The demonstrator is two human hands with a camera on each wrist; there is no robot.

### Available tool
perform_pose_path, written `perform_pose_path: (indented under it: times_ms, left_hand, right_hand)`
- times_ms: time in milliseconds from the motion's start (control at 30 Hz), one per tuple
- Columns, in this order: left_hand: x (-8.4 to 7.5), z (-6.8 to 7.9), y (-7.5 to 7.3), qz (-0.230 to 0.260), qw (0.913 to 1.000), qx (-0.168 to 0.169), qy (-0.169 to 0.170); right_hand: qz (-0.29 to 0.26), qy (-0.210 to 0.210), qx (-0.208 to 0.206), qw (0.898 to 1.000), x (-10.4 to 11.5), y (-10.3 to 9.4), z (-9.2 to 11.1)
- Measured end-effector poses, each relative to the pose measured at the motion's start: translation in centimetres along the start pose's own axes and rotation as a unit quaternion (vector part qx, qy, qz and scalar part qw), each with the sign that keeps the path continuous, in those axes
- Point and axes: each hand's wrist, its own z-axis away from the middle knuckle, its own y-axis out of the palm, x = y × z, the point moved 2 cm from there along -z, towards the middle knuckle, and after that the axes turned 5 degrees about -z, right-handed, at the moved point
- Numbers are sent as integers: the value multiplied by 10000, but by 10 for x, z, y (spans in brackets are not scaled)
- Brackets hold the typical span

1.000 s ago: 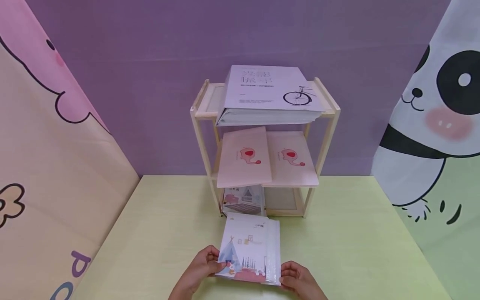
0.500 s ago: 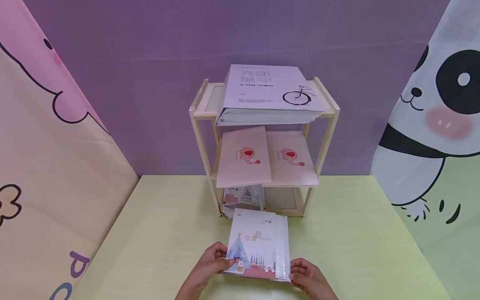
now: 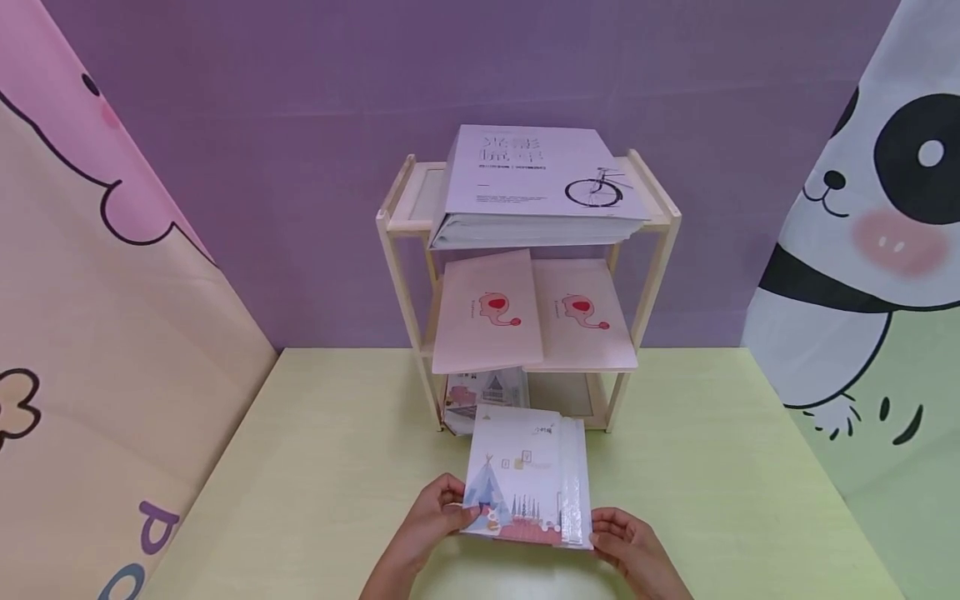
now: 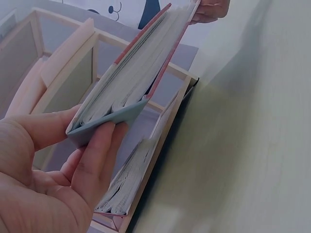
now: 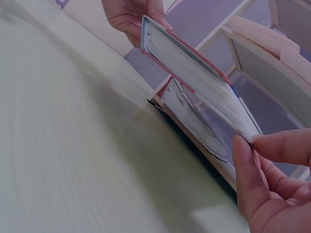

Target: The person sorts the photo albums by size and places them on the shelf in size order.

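Note:
A white hardcover photo album [image 3: 517,467] with a blue tent and pink floor on its cover is held up in front of the rack. My left hand [image 3: 429,525] grips its left edge, thumb on top and fingers underneath. At the lower right corner, my right hand [image 3: 636,546] pinches the page edges between thumb and fingers. In the left wrist view the thick album [image 4: 141,63] shows its pale pages and blue-grey spine, raised above the table. A similar album [image 3: 480,387] lies on the left of the bottom shelf, partly covered by the held one.
The three-level cream rack [image 3: 652,292] stands against a purple backdrop. Two pink elephant-print booklets [image 3: 491,321] overlap on its middle shelf, jutting over the front. A large white bicycle-print album [image 3: 540,171] lies on top. Pale table surface [image 3: 712,467] extends either side.
Both hands have carried the album to the right and farther forward, closer to the rack. Their grip looks the same. The things on the rack have stayed put.

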Motion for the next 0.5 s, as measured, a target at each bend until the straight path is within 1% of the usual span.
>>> perform_pose_path:
  times_ms: [200, 500]
  left_hand:
    - [-3, -4, 1, -39, 9999, -30, 130]
    - [-8, -9, 2, 23, 9997, -120, 197]
  right_hand:
    - [-18, -105, -166, 9998, 1, 0, -3]
    - [-88, -290, -551, 9980, 1, 3, -9]
